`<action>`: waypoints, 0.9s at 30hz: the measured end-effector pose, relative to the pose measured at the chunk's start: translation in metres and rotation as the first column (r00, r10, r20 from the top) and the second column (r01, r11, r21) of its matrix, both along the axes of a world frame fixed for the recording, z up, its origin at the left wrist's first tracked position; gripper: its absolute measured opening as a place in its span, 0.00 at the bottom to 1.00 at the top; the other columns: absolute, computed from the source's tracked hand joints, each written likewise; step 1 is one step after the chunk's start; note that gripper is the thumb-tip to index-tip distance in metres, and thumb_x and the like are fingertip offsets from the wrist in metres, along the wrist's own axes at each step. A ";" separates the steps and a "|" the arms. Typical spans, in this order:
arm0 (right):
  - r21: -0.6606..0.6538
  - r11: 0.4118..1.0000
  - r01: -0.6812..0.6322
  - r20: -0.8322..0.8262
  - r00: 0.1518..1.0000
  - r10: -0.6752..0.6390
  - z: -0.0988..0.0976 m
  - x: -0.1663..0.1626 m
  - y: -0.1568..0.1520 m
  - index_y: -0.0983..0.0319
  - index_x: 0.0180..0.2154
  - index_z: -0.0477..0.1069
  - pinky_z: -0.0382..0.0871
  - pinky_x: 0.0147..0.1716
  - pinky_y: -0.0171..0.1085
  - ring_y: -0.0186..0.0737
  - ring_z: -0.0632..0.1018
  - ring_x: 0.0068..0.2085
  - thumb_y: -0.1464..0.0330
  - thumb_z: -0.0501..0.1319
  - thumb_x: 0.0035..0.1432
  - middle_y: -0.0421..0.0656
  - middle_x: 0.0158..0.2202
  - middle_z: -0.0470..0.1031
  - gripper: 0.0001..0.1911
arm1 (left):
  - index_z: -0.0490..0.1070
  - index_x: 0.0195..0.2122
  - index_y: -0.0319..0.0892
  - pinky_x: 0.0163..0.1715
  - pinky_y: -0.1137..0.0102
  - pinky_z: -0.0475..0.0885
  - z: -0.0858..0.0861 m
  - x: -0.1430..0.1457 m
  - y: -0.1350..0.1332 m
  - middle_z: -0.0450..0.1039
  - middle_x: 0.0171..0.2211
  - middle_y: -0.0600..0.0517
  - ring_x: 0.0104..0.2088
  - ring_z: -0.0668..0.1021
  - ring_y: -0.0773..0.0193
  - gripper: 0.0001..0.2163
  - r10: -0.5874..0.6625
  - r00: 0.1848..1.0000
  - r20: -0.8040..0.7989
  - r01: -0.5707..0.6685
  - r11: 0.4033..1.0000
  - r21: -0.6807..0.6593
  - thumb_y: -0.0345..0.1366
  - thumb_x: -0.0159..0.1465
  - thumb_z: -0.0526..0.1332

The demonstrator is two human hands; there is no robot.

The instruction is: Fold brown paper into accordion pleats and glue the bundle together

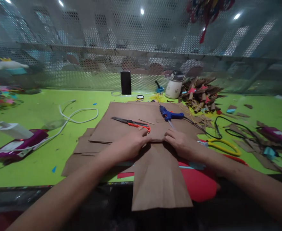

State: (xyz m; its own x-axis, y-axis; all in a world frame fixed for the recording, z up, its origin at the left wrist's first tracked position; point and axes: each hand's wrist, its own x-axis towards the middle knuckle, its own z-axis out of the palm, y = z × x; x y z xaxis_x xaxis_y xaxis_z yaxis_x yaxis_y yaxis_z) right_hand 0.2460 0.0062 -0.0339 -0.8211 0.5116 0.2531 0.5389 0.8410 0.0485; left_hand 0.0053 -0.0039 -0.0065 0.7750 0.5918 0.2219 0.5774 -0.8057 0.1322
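Note:
A strip of brown kraft paper (160, 179) hangs over the table's front edge towards me. At its far end my left hand (139, 140) and my right hand (176, 142) grip the two corners, fingers curled and pressed down. Under them lies a stack of brown cardboard sheets (124, 110). A utility knife (131, 122) with an orange handle rests on the stack, just beyond my left fingers. Past my right fingers lies a blue glue gun (170, 114) with a glue stick in its back. My fingertips are partly hidden.
On the right are yellow-handled scissors (224, 147), a black cable (218, 123) and a pile of rolled cardboard pieces (203, 94). Red paper (198, 184) sticks out below my right arm. A purple power strip (20, 147) with a white cable stands left. Behind are a phone (126, 83) and a bottle (174, 86).

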 end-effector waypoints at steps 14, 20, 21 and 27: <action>0.195 0.980 0.027 -0.179 0.984 0.009 0.031 -0.019 -0.025 0.65 0.34 0.66 0.61 0.33 0.36 0.38 0.63 0.32 0.76 0.47 0.59 0.47 0.33 0.63 0.10 | 0.70 0.30 0.39 0.31 0.74 0.61 0.060 -0.006 0.009 0.69 0.29 0.53 0.31 0.67 0.66 0.17 0.084 0.985 0.150 0.043 0.724 -0.688 0.47 0.61 0.51; 0.197 0.980 0.035 -0.258 0.966 0.018 0.027 -0.020 -0.020 0.65 0.37 0.66 0.64 0.38 0.37 0.39 0.65 0.37 0.74 0.46 0.62 0.48 0.36 0.65 0.12 | 0.70 0.32 0.40 0.30 0.73 0.62 0.040 -0.003 0.009 0.69 0.29 0.53 0.30 0.67 0.66 0.16 0.208 0.953 0.222 0.074 0.548 -0.833 0.48 0.59 0.54; 0.190 0.981 0.040 -0.276 0.961 0.015 0.026 -0.020 -0.019 0.65 0.38 0.66 0.64 0.38 0.37 0.39 0.66 0.37 0.74 0.45 0.62 0.48 0.37 0.65 0.12 | 0.70 0.32 0.40 0.30 0.73 0.61 0.035 -0.002 0.010 0.68 0.29 0.53 0.29 0.67 0.67 0.16 0.227 0.946 0.232 0.086 0.516 -0.852 0.48 0.59 0.54; 0.057 0.998 0.039 -0.428 0.904 -0.011 0.016 -0.021 -0.013 0.64 0.38 0.67 0.65 0.37 0.38 0.38 0.68 0.37 0.75 0.47 0.60 0.47 0.36 0.65 0.11 | 0.67 0.30 0.38 0.26 0.74 0.59 0.019 -0.001 0.011 0.62 0.25 0.55 0.25 0.63 0.69 0.16 0.261 0.912 0.316 0.144 0.518 -0.843 0.48 0.59 0.54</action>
State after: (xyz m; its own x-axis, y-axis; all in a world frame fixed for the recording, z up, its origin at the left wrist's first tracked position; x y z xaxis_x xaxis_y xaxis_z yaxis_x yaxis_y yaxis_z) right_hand 0.2249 -0.0072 -0.0180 -0.6140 0.5020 0.6092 0.5406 0.8297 -0.1388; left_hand 0.0048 0.0068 0.0126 0.7068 0.6896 -0.1579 0.3600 -0.1585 0.9194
